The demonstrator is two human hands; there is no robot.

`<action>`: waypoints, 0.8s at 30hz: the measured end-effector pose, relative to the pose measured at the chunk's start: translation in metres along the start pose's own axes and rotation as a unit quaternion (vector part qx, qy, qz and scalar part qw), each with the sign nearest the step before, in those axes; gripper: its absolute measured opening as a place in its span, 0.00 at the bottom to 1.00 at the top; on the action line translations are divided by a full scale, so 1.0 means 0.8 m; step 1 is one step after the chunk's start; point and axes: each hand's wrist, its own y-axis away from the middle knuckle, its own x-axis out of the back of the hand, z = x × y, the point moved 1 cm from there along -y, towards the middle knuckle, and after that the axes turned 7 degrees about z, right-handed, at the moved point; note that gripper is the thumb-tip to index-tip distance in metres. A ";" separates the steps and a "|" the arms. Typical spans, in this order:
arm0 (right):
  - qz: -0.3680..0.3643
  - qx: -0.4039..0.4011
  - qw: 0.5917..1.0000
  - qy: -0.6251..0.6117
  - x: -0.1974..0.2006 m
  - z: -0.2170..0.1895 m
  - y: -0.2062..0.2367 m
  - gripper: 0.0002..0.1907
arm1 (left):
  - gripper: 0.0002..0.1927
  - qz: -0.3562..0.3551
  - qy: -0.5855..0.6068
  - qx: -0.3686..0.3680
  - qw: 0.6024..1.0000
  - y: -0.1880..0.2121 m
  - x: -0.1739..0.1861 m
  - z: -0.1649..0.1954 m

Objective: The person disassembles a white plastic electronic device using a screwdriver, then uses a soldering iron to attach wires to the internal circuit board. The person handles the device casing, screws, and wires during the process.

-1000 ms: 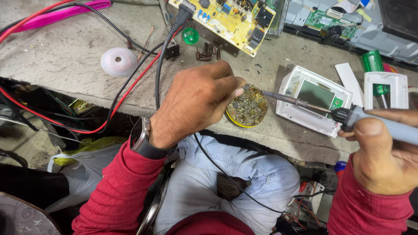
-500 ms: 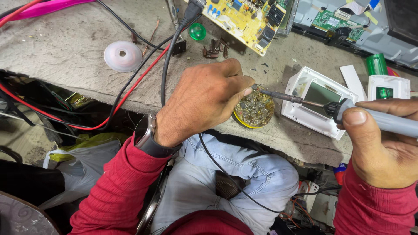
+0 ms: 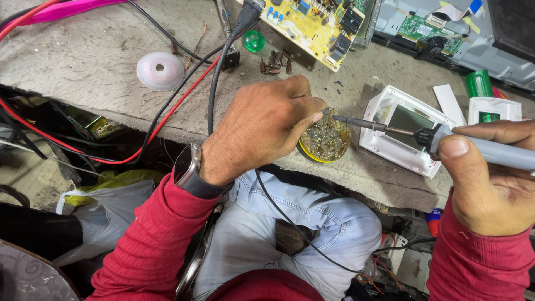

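Your right hand (image 3: 490, 184) is gripping the soldering iron (image 3: 423, 136), its tip pointing left at your pinching left hand (image 3: 262, 131) over the round tin (image 3: 329, 142) at the surface's near edge.

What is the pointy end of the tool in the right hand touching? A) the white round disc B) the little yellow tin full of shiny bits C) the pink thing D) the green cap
B: the right hand holds the soldering iron, and its tip reaches the yellow tin at the bench edge, right by the left hand's fingers.
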 end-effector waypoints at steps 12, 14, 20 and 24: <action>0.009 0.025 0.999 0.033 0.016 0.012 0.005 0.16 | 0.08 0.006 0.021 -0.001 1.000 0.000 0.001 0.001; 0.010 0.021 0.999 0.024 0.014 0.011 0.005 0.16 | 0.08 0.000 0.017 0.001 1.000 0.000 0.001 0.002; 0.019 0.006 1.000 -0.001 0.008 0.008 0.009 0.14 | 0.09 -0.004 0.018 -0.001 1.000 -0.001 0.002 0.001; 0.019 0.020 1.000 0.000 0.007 0.009 0.009 0.13 | 0.08 -0.007 0.018 0.006 1.000 -0.001 0.000 0.002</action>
